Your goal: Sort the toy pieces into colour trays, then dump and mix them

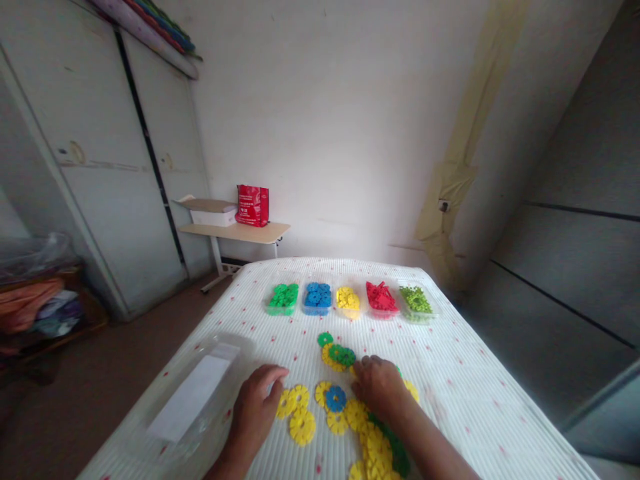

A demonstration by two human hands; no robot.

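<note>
My left hand [256, 403] rests low over the table, thumb and fingers apart with nothing between them. Just right of it lie several loose yellow notched discs [302, 427]. My right hand [381, 385] is over the pile, its fingers curled down and closed among the pieces; whatever is under the fingertips is hidden. A blue notched disc [335, 399] lies on yellow ones left of that hand. Beyond are green notched discs [342, 355] overlapping yellow ones, and a single green disc [325, 339]. A heap of yellow discs [376, 450] lies beneath my right forearm.
Along the far side stand clear tubs of green [284, 297], blue [317, 297] and yellow discs [347, 300], red pieces [381, 298] and light-green pieces [416, 301]. A clear plastic container with white paper [196, 393] lies left. A side table [245, 232] holds a red bag [253, 205].
</note>
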